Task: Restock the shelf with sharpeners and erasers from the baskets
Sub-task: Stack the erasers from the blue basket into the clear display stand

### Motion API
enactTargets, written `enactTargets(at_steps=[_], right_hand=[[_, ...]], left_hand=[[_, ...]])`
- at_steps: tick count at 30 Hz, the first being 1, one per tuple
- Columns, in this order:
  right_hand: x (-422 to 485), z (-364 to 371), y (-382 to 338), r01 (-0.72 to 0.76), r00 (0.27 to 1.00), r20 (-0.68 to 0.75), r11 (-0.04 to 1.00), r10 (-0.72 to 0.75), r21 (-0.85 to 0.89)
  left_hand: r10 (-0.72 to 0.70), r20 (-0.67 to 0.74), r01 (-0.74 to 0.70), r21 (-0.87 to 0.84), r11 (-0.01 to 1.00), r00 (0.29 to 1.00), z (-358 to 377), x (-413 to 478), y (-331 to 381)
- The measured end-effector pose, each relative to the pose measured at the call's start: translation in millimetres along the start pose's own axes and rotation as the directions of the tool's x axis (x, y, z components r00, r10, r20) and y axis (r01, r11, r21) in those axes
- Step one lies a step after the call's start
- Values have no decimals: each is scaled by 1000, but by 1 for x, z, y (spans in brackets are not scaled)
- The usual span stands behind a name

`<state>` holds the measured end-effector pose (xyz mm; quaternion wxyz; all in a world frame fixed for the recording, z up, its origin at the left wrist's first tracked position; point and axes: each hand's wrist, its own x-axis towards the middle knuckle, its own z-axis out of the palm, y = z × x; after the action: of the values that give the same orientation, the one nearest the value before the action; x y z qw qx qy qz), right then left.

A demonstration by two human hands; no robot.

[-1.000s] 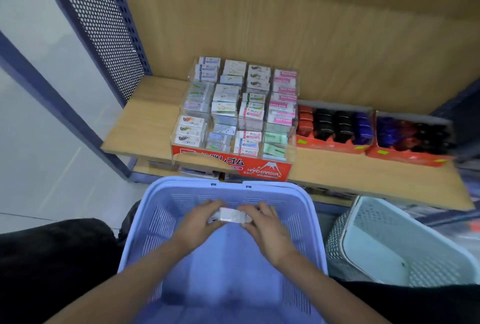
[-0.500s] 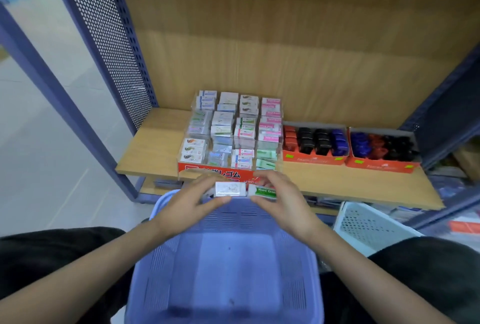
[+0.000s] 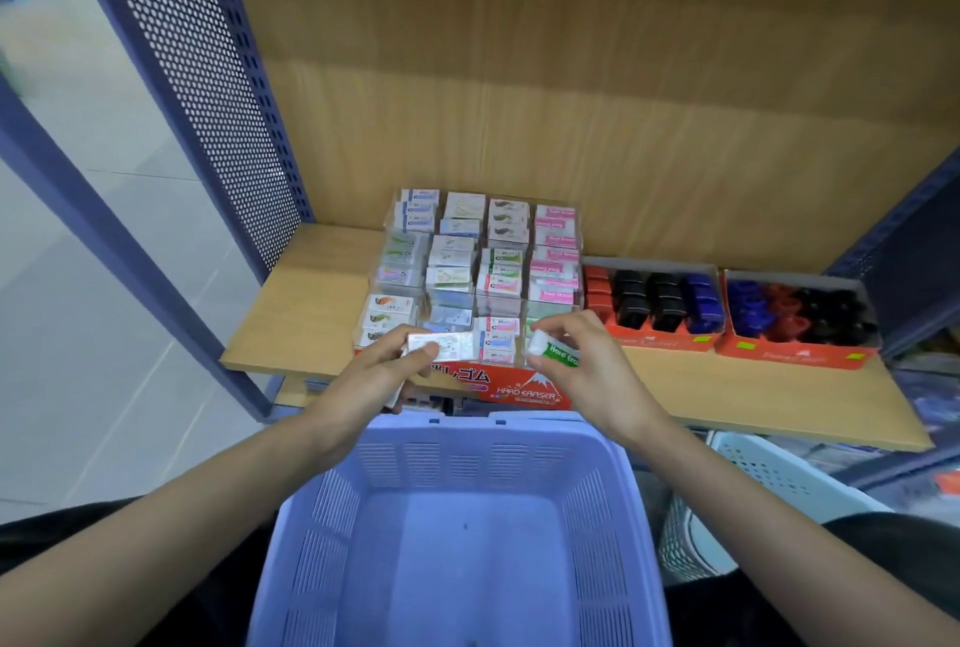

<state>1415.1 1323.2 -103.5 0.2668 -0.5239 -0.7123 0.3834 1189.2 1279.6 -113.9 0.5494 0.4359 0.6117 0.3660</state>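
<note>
My left hand (image 3: 371,376) pinches a white-sleeved eraser (image 3: 447,345) just above the front row of the red eraser display box (image 3: 524,389) on the wooden shelf (image 3: 306,314). My right hand (image 3: 587,371) pinches a green-sleeved eraser (image 3: 553,351) at the box's front right corner. The box holds several rows of wrapped erasers (image 3: 483,257). To its right stand two orange trays of sharpeners (image 3: 654,301), in red, black and blue. A blue basket (image 3: 467,532) sits below my hands with nothing visible inside it.
A white basket (image 3: 753,485) stands at the lower right, partly hidden by my right arm. A perforated blue side panel (image 3: 208,90) borders the shelf on the left, and a wooden back wall rises behind. Bare shelf board lies left of the eraser box.
Both hands rose out of the blue basket and moved forward to the eraser box. They drew apart, each now carrying one eraser.
</note>
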Motion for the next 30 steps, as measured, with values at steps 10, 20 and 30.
enactTargets(at_steps=[10, 20, 30], right_hand=[[50, 33, 14, -126, 992, 6, 992, 126, 4], [79, 1, 50, -301, 910, -231, 932, 343, 200], [72, -1, 72, -349, 876, -269, 911, 400, 220]], left_hand=[[12, -69, -16, -58, 998, 998, -27, 30, -11], [-6, -89, 6, 2, 1000, 996, -32, 33, -33], [-35, -15, 35, -4, 999, 999, -12, 45, -28]])
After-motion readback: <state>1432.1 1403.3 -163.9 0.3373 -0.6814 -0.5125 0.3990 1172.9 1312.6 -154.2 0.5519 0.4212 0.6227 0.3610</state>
